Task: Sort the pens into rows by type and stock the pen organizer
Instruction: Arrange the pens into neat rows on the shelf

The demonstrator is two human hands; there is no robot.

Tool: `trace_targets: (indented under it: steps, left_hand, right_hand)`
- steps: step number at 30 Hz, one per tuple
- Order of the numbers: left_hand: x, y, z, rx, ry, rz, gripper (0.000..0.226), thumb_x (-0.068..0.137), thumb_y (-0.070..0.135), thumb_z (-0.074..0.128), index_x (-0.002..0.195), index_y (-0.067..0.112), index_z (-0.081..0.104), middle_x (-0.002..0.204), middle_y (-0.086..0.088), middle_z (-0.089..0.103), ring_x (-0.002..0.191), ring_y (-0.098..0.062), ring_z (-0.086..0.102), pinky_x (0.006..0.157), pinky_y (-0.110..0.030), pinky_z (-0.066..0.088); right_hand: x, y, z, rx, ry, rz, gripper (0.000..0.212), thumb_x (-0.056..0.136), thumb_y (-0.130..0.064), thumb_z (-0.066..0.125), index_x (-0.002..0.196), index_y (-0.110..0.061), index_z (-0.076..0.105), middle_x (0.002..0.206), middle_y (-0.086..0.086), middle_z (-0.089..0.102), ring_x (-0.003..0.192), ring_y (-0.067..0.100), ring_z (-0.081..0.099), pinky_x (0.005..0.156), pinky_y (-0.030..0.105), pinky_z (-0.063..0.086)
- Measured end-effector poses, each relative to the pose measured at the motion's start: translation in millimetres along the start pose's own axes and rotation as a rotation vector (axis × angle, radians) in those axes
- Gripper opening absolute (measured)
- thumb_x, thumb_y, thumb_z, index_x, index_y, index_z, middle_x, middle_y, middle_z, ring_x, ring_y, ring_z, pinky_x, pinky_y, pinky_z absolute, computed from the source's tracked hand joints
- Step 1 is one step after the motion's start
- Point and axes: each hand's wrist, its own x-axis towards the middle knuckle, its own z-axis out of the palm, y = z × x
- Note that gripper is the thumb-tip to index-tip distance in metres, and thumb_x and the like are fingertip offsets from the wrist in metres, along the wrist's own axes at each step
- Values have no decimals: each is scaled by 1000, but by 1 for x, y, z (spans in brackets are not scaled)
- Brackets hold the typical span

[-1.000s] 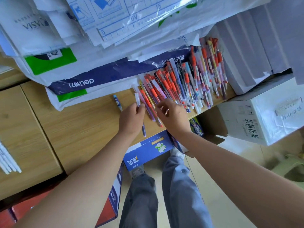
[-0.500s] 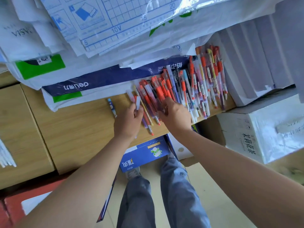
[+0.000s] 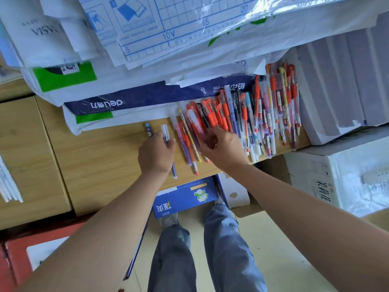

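A long spread of pens [image 3: 261, 114], mostly red-capped with some purple, black and white ones, lies side by side on the wooden shelf [image 3: 101, 157]. My left hand [image 3: 156, 153] holds a blue pen with a clear cap [image 3: 166, 133], apart from the spread and to its left. A short blue pen [image 3: 148, 130] lies alone just left of that hand. My right hand [image 3: 223, 148] has its fingers curled on red pens [image 3: 208, 125] at the left end of the spread; the fingertips are blurred. No pen organizer is visible.
Stacked paper packs and plastic-wrapped sheets [image 3: 147, 45] overhang the back of the shelf. Grey-white reams [image 3: 341, 81] block the right end. A white carton [image 3: 341, 175] stands lower right, a blue box [image 3: 185, 197] sits under the shelf edge. White sticks [image 3: 8, 186] lie at far left.
My left hand has drawn the blue clear-capped pen leftward, away from the spread. My right hand has shifted slightly on the red pens. The camera has tilted a little.
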Motion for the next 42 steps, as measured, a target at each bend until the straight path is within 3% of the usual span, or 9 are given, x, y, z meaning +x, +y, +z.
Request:
trace_targets:
  steps: [3,7,13,17,22,26,32,36,42]
  left_hand:
    - [0,-6,0,-4,-2,28,32,98,35,47,75,14,46,61,4,47,60,-21,52,54,-29,35]
    - [0,-16,-4,-73,12,5,35,99,34,45,70,15,42,59,3,46,57,-21,48,51,-31,28]
    - [-1,-36,-13,-107,-28,-1,39,98,31,47,62,21,34,55,4,43,49,-11,39,46,-30,21]
    - [-1,-43,-11,-163,-91,4,37,98,28,48,64,19,37,54,4,42,46,-11,39,45,-29,21]
    - [1,-49,-14,-199,-101,-1,34,99,31,46,68,16,42,57,3,45,49,-11,41,46,-29,25]
    - [1,-45,-15,-237,-102,17,36,100,31,44,68,16,41,57,2,43,50,-14,40,47,-30,24]
    - [1,-11,-13,-344,-164,86,38,98,29,45,64,16,35,57,1,39,54,-19,38,51,-33,26]
    - [5,-3,-13,-271,-136,44,36,96,23,46,63,16,34,58,1,40,53,-16,37,50,-31,26]
    - [3,5,0,-288,-203,31,38,99,27,43,64,15,35,56,0,39,52,-19,37,49,-31,23]
  right_hand:
    - [-2,-6,10,28,-48,-38,8,78,-13,64,83,-13,57,60,-8,53,52,8,48,51,21,43]
    - [-2,-19,32,-95,-93,-31,15,80,-22,67,89,-11,60,70,0,64,61,16,60,56,30,53]
    - [3,-41,47,-385,-68,1,30,89,-32,64,100,-6,55,83,6,60,69,21,51,58,28,38]
    - [4,-49,49,-422,-71,9,21,89,-29,63,89,-11,53,76,2,50,67,20,48,59,28,35]
    - [9,-44,48,-181,-45,97,21,81,-24,67,72,-12,53,64,3,55,56,15,47,52,24,36]
    - [3,-38,32,156,-156,105,17,86,-9,58,72,-18,52,56,2,60,43,8,50,44,19,42]
    - [-7,-27,11,168,-210,76,10,89,-6,51,85,-14,55,65,5,60,53,14,55,49,30,50]
    - [-7,-13,1,65,-130,47,12,94,-14,47,89,-7,54,65,9,58,55,25,53,52,41,45]
    - [-6,8,-23,-31,127,50,29,101,-32,44,83,-9,46,60,7,54,51,25,53,45,35,40]
